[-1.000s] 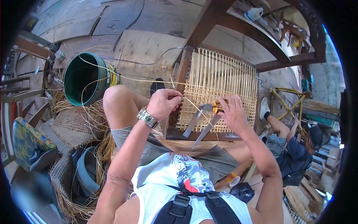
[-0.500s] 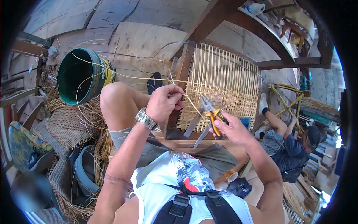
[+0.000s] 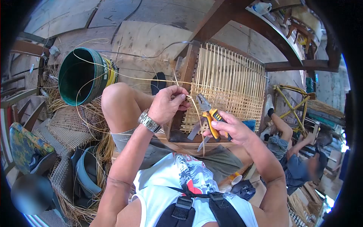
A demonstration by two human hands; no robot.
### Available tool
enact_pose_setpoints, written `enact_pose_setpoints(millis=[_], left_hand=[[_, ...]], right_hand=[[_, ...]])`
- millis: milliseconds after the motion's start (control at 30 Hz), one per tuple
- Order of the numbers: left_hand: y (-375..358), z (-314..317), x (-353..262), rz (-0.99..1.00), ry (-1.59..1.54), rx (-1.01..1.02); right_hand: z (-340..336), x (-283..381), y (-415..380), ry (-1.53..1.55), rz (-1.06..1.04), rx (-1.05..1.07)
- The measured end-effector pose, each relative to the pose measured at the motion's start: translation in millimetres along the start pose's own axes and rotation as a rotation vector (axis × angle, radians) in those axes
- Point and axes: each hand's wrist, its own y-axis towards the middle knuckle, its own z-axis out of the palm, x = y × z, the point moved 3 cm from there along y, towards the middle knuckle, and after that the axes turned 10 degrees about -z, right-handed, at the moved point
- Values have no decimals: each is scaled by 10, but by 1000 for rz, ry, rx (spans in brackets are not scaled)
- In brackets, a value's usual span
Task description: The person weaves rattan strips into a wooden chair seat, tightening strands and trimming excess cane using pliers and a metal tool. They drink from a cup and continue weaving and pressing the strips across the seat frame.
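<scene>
One woven cane seat (image 3: 230, 77), set in a dark wooden frame (image 3: 185, 73), ahead of the person's lap; near portion closely woven, far portion mostly parallel strands with open gaps. Left hand (image 3: 168, 104) at the seat's left rail; right hand (image 3: 236, 130) over its near edge. Most of the weave lies beyond both hands and to the right of the left one.

Left hand: thumb and fingers pressed together, pinching a thin cane strand (image 3: 197, 110) at the rail. Strand's loose length hangs down from the fingertips, toward the lap, between the two hands.

Right hand: fingers curled round the yellow-and-black handles of a pair of pliers (image 3: 212, 120). Tool's head points up and left, toward the left hand, just beside the strand; cannot tell whether metal touches cane.

Below the pliers, a grey metal strip (image 3: 194, 133) lies at the seat's near edge.

Further left, a longer strand (image 3: 151, 78) runs from the rail toward a green bucket (image 3: 67, 92). Cane bundles (image 3: 103, 149) and a piece of woven matting (image 3: 68, 126) on the floor near it.

Far right: a co-worker (image 3: 297, 166), seated low, near a yellowish pole frame (image 3: 291, 110).
</scene>
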Motion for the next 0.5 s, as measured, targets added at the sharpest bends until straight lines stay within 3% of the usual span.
enact_pose_setpoints(millis=[500], left_hand=[[-27, 32, 7, 30, 114, -58]], right_hand=[[-43, 33, 187, -467, -71, 114]])
